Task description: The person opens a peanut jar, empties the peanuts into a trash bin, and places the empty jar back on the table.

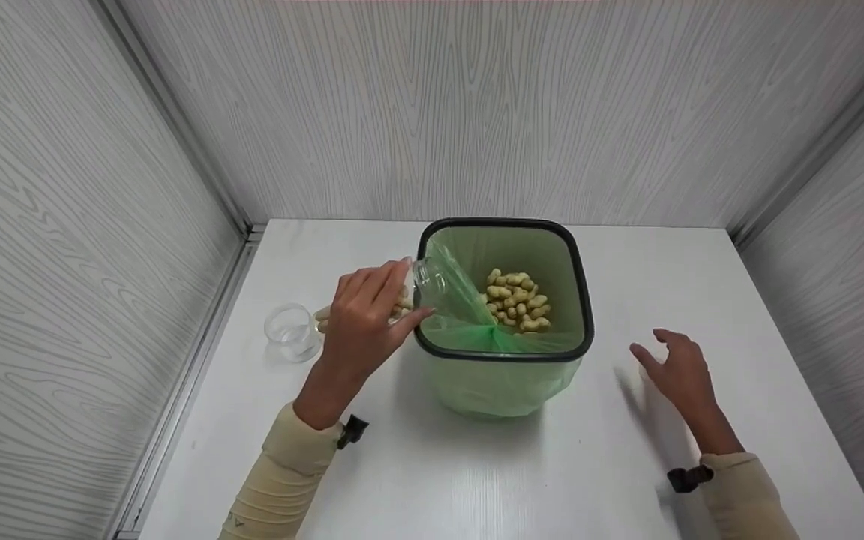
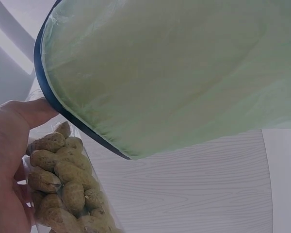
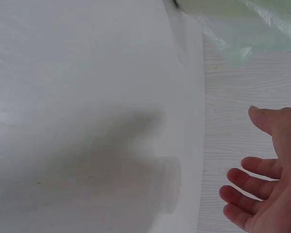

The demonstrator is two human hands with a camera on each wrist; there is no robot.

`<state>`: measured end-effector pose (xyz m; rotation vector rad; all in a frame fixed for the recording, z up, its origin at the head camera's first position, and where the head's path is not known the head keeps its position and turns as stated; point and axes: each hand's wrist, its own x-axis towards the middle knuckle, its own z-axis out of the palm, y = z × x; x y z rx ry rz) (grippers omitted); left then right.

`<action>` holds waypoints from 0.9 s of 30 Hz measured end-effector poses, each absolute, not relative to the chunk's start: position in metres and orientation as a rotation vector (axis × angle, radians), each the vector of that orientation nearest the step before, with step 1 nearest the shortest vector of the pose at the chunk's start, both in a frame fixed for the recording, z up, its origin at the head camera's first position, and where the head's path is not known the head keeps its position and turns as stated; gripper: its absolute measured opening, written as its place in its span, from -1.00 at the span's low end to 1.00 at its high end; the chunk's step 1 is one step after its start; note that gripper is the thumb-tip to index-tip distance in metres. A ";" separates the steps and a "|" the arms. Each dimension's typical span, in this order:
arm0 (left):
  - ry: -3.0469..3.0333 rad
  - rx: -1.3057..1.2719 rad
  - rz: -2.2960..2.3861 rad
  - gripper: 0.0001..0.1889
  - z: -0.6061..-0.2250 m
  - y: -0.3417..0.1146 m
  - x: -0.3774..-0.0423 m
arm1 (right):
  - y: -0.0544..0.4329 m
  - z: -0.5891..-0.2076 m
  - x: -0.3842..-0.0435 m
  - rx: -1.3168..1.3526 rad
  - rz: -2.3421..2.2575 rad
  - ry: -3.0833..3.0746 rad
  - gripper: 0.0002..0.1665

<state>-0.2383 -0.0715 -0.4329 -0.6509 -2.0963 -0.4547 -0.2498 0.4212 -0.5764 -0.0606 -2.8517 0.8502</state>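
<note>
My left hand (image 1: 364, 319) grips a clear jar (image 1: 430, 281) of peanuts, tipped on its side with its mouth over the left rim of a bin (image 1: 503, 357). In the left wrist view, many unshelled peanuts (image 2: 65, 182) show inside the jar, beside the dark rim (image 2: 43, 80). The bin has a black rim and a green plastic liner (image 1: 507, 386); a pile of peanuts (image 1: 518, 300) lies inside it. My right hand (image 1: 683, 375) hovers to the right of the bin, holding nothing, its fingers loosely bent and thumb apart.
A small clear round container (image 1: 292, 332) stands on the white table (image 1: 589, 465), left of my left hand. Wood-grained panels (image 1: 432, 112) enclose the table at the back and both sides. A faint, pale round shape (image 3: 169, 184) shows in the right wrist view; what it is cannot be told.
</note>
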 end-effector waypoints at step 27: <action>-2.124 -0.697 -0.439 -0.28 -0.432 -0.075 -0.241 | 0.367 -0.485 -0.251 0.243 0.755 -2.630 -0.51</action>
